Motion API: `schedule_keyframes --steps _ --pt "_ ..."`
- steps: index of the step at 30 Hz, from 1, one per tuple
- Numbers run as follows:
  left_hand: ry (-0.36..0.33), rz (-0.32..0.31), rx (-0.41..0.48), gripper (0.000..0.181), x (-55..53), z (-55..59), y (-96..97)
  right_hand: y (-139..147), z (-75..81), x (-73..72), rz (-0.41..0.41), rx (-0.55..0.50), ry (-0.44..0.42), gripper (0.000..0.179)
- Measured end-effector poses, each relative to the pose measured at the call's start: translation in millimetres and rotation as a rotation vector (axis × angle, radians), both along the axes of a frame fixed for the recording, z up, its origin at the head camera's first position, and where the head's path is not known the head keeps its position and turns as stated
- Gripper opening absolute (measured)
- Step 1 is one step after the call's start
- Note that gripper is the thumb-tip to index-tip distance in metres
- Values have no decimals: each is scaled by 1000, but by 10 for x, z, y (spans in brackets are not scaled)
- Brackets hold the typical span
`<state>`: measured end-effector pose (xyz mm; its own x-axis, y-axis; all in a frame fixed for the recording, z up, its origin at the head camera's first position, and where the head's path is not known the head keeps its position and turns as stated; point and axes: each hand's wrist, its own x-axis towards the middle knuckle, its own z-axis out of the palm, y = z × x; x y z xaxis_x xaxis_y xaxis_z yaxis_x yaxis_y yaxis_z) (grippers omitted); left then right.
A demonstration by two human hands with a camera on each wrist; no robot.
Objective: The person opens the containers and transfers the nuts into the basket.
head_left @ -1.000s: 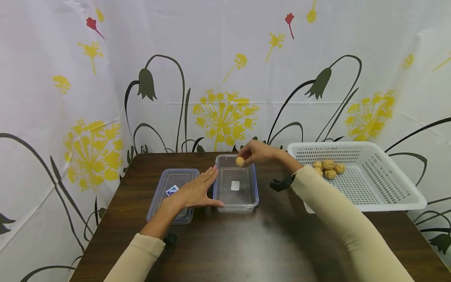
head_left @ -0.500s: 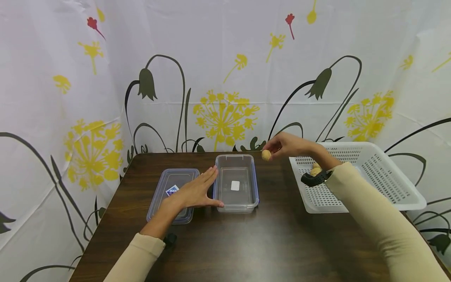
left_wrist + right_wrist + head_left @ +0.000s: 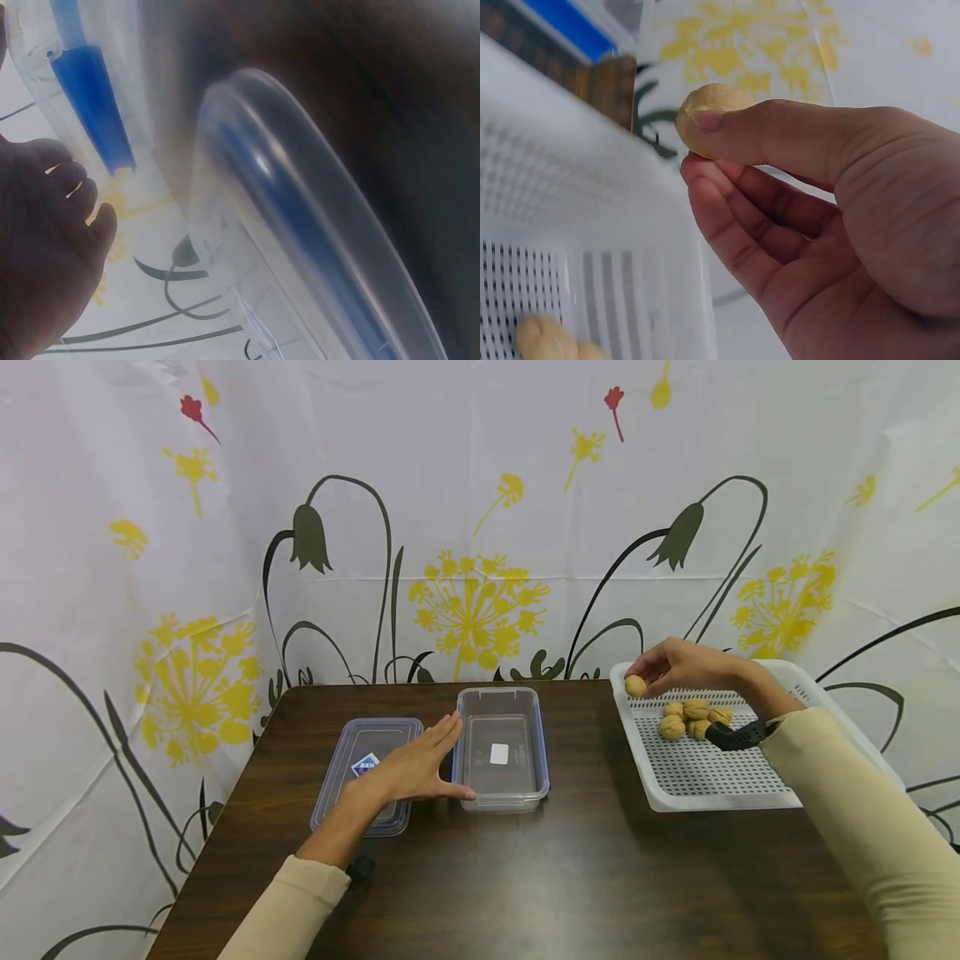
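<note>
My right hand (image 3: 686, 665) pinches a walnut (image 3: 635, 686) between thumb and fingers, over the back left corner of a white perforated basket (image 3: 651, 777). The right wrist view shows the same walnut (image 3: 709, 120) at the fingertips, with the basket wall below. Several walnuts (image 3: 696, 710) lie together on the basket floor. My left hand (image 3: 416, 764) is stretched out along the left side of a clear plastic container (image 3: 517, 777), thumb at its front left corner and fingers straight. A white square label shows on the container's bottom.
A clear lid with a blue-grey rim (image 3: 341, 777) and a blue label lies on the dark wooden table (image 3: 525, 893), partly under my left forearm. Behind the table hangs a white curtain (image 3: 480, 468) printed with flowers.
My right hand has carried the walnut rightward, from over the clear container to over the basket's back left corner. The left hand has kept its place beside the container.
</note>
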<state>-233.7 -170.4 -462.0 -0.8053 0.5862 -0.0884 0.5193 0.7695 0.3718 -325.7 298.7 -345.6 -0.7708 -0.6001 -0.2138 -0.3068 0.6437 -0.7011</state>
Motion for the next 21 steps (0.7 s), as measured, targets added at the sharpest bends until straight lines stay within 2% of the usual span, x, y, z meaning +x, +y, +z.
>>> schedule_keyframes --steps 8,14,21 --pt "1 0 -7 124 -1 5 -5 525 -92 -66 -86 32 11 38" --pt "-5 3 -9 124 16 32 3 871 -164 -86 -185 72 2 37" --pt "16 -5 -6 124 11 2 1 1145 -279 -51 -262 148 61 43"
